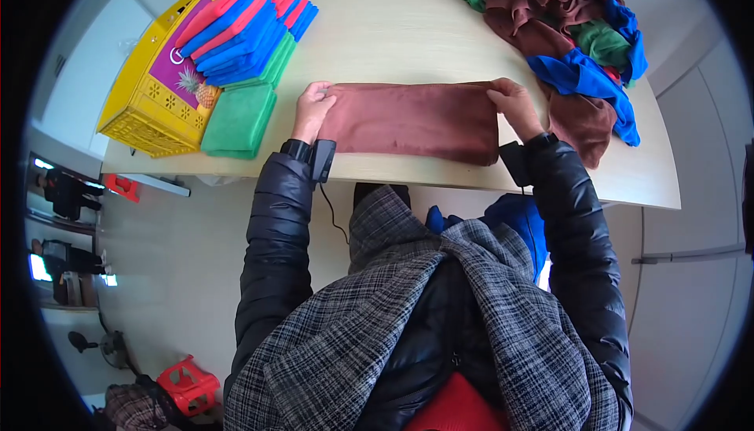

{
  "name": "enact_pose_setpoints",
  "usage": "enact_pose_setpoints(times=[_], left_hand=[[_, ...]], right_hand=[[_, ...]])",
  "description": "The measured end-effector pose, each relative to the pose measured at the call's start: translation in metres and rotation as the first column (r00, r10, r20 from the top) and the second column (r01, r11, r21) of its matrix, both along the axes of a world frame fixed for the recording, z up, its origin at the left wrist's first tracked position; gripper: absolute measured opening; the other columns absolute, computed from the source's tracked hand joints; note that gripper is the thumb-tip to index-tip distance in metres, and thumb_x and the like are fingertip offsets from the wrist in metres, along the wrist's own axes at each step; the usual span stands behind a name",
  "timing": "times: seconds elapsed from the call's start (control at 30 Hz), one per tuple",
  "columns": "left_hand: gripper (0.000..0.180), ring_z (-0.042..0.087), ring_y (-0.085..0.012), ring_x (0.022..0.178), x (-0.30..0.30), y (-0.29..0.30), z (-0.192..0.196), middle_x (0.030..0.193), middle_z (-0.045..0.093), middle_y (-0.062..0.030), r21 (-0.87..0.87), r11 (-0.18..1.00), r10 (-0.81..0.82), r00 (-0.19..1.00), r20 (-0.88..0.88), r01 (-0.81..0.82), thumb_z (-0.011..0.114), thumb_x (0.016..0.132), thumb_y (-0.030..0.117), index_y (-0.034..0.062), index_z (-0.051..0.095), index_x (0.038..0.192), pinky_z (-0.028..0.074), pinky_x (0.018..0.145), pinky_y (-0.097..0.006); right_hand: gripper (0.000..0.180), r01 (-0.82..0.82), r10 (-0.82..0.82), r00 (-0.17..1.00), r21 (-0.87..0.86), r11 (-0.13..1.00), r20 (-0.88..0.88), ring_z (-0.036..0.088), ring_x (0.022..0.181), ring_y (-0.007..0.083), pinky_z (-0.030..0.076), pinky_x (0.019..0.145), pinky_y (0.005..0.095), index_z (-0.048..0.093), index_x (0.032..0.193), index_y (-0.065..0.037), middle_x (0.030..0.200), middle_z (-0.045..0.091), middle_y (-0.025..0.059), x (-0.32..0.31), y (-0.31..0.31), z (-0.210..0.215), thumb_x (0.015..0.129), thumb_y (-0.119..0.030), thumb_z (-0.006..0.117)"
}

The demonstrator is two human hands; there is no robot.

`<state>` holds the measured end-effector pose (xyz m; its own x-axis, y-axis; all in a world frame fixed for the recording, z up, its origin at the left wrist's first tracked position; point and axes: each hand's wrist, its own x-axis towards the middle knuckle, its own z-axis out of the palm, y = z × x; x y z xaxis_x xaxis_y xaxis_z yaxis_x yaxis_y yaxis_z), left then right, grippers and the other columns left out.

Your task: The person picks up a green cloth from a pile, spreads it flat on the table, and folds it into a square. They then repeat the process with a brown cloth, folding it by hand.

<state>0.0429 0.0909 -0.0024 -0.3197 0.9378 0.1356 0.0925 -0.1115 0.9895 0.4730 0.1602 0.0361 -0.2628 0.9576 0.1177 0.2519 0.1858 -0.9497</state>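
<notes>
A brown cloth (412, 121), folded into a long rectangle, lies across the near side of the table in front of me. My left hand (312, 109) is closed on its upper left corner, thumb on top. At the opposite end my right hand (514, 106) pinches the upper right corner between thumb and fingers. The cloth is drawn out fairly flat between both hands, with its lower edge near the table's front edge. Left of my left hand sits a folded green cloth (239, 121). A loose brown cloth (583, 124) lies right of my right hand.
Stacks of folded red, blue and green cloths (243, 42) lean beside a yellow crate (157, 105) at the left. A heap of crumpled cloths (550, 7) covers the far right of the pale table (377, 34). A red stool (188, 384) stands on the floor, lower left.
</notes>
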Motion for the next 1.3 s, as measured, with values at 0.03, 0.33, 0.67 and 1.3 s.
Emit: enact_pose_setpoints(times=[0.03, 0.33, 0.67, 1.3], left_hand=[[0.022, 0.062, -0.0103, 0.080, 0.000, -0.002, 0.004, 0.087, 0.069, -0.0054, 0.001, 1.000, 0.002, 1.000, -0.008, -0.002, 0.066, 0.087, -0.002, 0.0003, 0.064, 0.109, 0.050, 0.070, -0.025], [0.019, 0.060, -0.0099, 0.072, -0.015, 0.024, -0.006, 0.081, 0.067, -0.0046, -0.017, 1.000, -0.029, 0.908, -0.418, 0.024, 0.068, 0.083, -0.002, 0.0025, 0.066, 0.102, 0.048, 0.064, -0.026], [0.007, 0.060, -0.0124, 0.070, -0.035, 0.034, -0.009, 0.077, 0.067, -0.0047, -0.116, 0.991, -0.124, 0.819, -0.560, 0.070, 0.071, 0.081, 0.004, 0.0016, 0.066, 0.086, 0.049, 0.064, -0.029], [0.010, 0.057, -0.0091, 0.071, -0.022, 0.024, 0.011, 0.077, 0.065, -0.0019, -0.050, 0.990, -0.138, 0.917, -0.374, 0.129, 0.074, 0.081, 0.006, 0.0008, 0.067, 0.083, 0.048, 0.066, -0.026]], right_hand=[[0.016, -0.025, 0.023, 0.998, -0.019, 1.000, -0.066, 0.056, 0.072, 0.0066, 0.045, 0.063, 0.0234, 0.068, 0.104, -0.002, 0.082, 0.065, -0.0002, 0.001, 0.001, 0.000, 0.091, -0.011, 0.064], [0.027, 0.100, -0.099, 0.983, 0.000, 0.995, 0.156, 0.064, 0.075, 0.0141, 0.052, 0.069, 0.0285, 0.067, 0.111, -0.004, 0.086, 0.070, 0.0072, 0.006, 0.013, -0.037, 0.085, -0.008, 0.062], [0.030, 0.022, -0.138, 0.873, 0.244, 0.969, 0.468, 0.069, 0.093, 0.0320, 0.053, 0.083, 0.0402, 0.067, 0.112, -0.010, 0.099, 0.072, 0.0146, -0.015, -0.005, -0.010, 0.083, -0.015, 0.062], [0.018, 0.013, -0.097, 0.904, 0.200, 0.980, 0.416, 0.068, 0.081, 0.0233, 0.053, 0.076, 0.0343, 0.067, 0.098, -0.006, 0.086, 0.071, 0.0107, -0.007, -0.001, -0.008, 0.081, -0.008, 0.065]])
